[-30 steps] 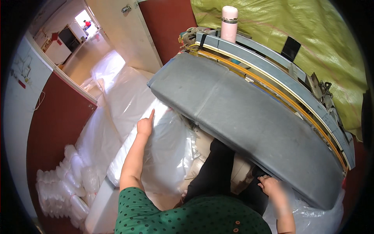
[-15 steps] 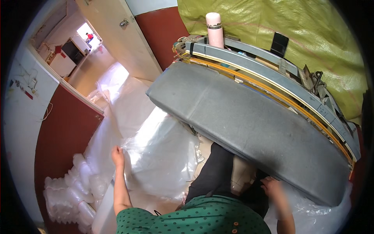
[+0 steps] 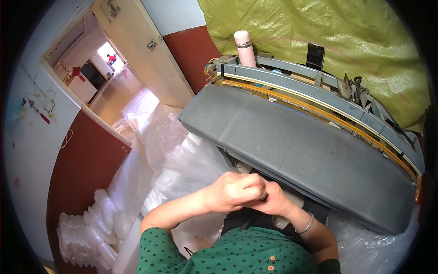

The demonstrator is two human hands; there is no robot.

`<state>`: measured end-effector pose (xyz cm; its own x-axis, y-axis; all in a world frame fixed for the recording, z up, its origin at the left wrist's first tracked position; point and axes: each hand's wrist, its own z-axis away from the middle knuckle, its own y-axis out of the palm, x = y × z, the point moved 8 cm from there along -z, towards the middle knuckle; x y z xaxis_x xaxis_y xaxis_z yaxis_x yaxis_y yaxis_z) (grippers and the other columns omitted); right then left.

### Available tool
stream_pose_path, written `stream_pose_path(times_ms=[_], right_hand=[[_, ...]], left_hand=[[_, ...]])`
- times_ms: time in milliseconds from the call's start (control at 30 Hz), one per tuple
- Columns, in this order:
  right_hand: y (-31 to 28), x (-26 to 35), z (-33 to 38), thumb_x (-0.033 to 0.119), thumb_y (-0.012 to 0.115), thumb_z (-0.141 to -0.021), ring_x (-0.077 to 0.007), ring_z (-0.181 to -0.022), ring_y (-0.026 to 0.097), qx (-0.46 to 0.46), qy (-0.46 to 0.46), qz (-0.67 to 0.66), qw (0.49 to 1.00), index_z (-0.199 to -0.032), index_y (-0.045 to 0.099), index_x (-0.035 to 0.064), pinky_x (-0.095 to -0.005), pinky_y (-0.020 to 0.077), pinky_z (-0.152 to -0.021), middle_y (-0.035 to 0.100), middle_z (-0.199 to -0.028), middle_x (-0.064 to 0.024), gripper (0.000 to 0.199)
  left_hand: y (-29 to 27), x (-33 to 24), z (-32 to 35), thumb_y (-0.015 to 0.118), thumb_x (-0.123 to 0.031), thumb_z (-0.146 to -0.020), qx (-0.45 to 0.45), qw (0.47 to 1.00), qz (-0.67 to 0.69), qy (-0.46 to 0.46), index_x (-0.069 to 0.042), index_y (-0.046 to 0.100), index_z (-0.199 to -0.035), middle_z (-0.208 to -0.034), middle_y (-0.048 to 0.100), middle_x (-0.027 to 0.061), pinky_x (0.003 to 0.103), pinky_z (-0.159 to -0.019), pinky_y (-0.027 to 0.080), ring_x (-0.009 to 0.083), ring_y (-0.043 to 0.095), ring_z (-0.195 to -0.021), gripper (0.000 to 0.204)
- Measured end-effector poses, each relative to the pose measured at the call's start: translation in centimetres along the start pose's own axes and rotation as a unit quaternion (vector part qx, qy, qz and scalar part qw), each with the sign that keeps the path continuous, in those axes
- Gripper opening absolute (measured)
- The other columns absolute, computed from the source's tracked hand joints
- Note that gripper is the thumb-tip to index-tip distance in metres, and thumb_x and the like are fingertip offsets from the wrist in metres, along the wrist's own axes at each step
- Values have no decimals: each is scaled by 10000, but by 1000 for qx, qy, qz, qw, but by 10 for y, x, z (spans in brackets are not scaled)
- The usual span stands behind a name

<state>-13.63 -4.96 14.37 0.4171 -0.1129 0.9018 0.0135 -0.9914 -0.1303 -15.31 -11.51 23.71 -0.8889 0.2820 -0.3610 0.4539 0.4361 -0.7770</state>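
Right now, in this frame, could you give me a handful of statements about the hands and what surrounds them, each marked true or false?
1. The left hand and the right hand are pressed together in front of the body. True.
2. The hands rest on top of the grey padded machine bed. False: they are below its near edge, not on it.
3. A bracelet sits on the right wrist. True.
4. The pink bottle lies on its side on the floor. False: it stands upright at the far end of the machine.
5. Clear plastic sheeting is piled to the person's left. True.
6. The door at the back is closed. False: it stands open.
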Motion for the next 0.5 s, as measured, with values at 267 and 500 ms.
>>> stream_pose_path(times_ms=[267, 500], right_hand=[[-46, -35, 106, 150, 697, -711, -180, -497, 510, 21, 94, 134, 986, -638, 550, -10, -296, 407, -483, 521, -610, -68, 229], [-148, 51, 211, 38, 587, -563, -236, -539, 473, -220, 131, 491, 833, -560, 494, 22, -336, 392, -481, 452, -601, -94, 94]], left_hand=[[-73, -22, -56, 510, 150, -714, -251, 965, -6, 79, -9, 441, -811, -695, 531, 99, 283, -504, 438, 209, 531, -577, 199], [-71, -3, -83, 508, -12, -870, -279, 934, 221, 10, -25, 409, -903, -806, 538, 83, 238, -569, 400, 108, 468, -659, 106]])
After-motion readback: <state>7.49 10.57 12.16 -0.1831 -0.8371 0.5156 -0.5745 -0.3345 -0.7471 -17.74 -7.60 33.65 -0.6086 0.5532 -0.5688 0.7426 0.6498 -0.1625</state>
